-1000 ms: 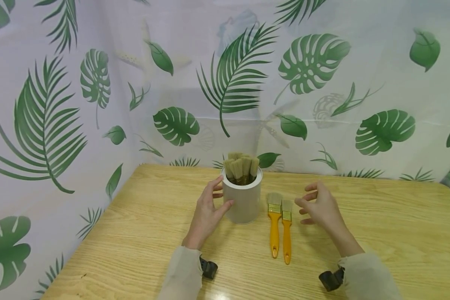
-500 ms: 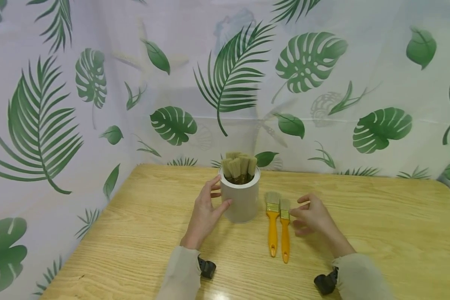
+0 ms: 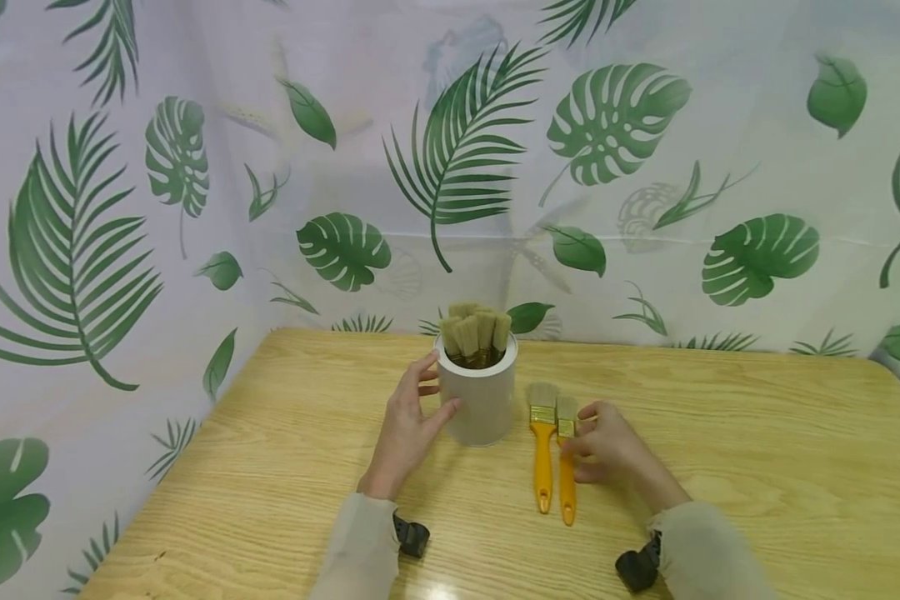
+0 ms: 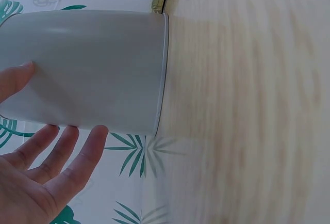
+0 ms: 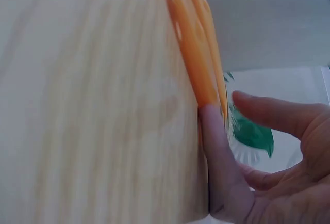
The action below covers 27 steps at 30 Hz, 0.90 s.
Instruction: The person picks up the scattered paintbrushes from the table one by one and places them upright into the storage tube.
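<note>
A light grey can [image 3: 480, 404] with a white rim holds several paintbrushes [image 3: 476, 333], bristles up; their handles are hidden inside. My left hand [image 3: 408, 433] touches its left side, the thumb lying on the front and the fingertips along the side, fairly straight in the left wrist view. To the can's right lie a wider paintbrush [image 3: 543, 458] and a narrower paintbrush [image 3: 567, 492], both with orange handles. My right hand [image 3: 607, 442] is at the narrower one. In the right wrist view one finger [image 5: 219, 146] meets the orange handle, while the thumb [image 5: 268, 113] stands apart from it.
The wooden table [image 3: 270, 467] reaches back to a white, leaf-printed cloth [image 3: 390, 167] behind the can and along the left side. Black wrist cameras sit at both sleeves.
My right hand has come left and slightly nearer to me, reaching the narrower paintbrush. The left hand stays at the can; the head view has shifted slightly.
</note>
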Motion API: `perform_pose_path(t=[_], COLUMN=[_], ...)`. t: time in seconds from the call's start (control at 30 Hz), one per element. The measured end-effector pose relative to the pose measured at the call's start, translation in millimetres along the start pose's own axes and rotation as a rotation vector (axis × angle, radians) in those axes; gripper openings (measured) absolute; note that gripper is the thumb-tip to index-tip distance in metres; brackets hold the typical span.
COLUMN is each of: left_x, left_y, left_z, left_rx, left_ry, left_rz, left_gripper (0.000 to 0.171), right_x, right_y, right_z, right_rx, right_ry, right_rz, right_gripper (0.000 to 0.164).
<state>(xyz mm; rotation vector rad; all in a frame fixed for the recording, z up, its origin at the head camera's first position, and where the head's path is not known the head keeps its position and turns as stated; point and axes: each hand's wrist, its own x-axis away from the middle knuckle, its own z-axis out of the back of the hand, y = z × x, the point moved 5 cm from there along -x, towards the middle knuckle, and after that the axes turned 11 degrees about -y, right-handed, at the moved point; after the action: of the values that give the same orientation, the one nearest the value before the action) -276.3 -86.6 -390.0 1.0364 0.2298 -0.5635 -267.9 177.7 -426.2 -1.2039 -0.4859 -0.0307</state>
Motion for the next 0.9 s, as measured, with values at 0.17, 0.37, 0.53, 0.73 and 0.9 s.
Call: perform_pose_path(t=[0.17, 0.37, 0.53, 0.73, 0.9], left_x=[1.1, 0.7, 0.1, -0.4, 0.4], left_y=[-2.6, -1.8, -0.6, -0.9, -1.1], left_z=[-0.1, -0.1, 0.2, 0.1, 1.1], left_rx=[-0.005, -0.002, -0.004, 0.0, -0.003], left_ry=[-0.001, -0.001, -0.001, -0.002, 0.0], left_rz=[0.003, -0.008, -0.017, -0.01, -0.01], left_gripper=[0.065, 0.064, 0.065, 0.066, 0.064], right_x=[-2.5, -2.2, -1.3, -0.5, -0.1], right_y=[-0.2, -0.9, -3.2, -3.8, -3.8], right_z=[-5.9, -5.8, -3.0, 1.0, 0.8], right_rx=[0.102, 0.136, 0.172, 0.167, 0.162], right_ry=[0.02, 0.049, 0.075, 0.068, 0.042], right_rz=[-0.013, -0.012, -0.007, -0.007, -0.002], right_gripper=[0.066, 0.069, 0.07, 0.068, 0.069])
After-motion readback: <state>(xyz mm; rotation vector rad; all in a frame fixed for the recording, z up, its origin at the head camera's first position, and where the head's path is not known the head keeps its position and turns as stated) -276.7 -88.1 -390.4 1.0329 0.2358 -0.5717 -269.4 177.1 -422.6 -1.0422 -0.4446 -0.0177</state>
